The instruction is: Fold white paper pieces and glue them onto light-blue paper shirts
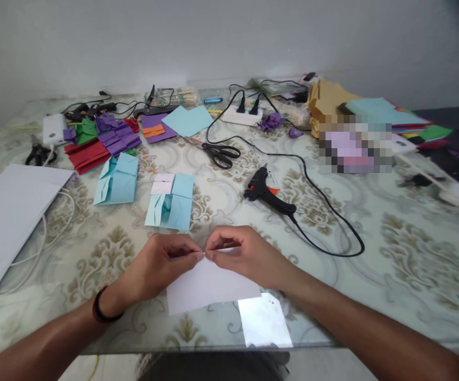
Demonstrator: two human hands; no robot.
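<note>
Between my two hands is a white sheet of paper, its upper edge pinched near the middle. My left hand, with a dark band at the wrist, grips that edge between thumb and fingers. Right beside it, my right hand pinches the same edge, the fingertips of both hands nearly touching. A smaller white piece lies at the table's front edge, partly beside the sheet. Beyond my hands lie a light blue folded paper with a white square on it and another folded light blue paper.
A black glue gun with a looping cable lies right of centre, behind it black-handled scissors. Stacked white paper is at the left. Folded coloured papers, a power strip and brown paper are farther back.
</note>
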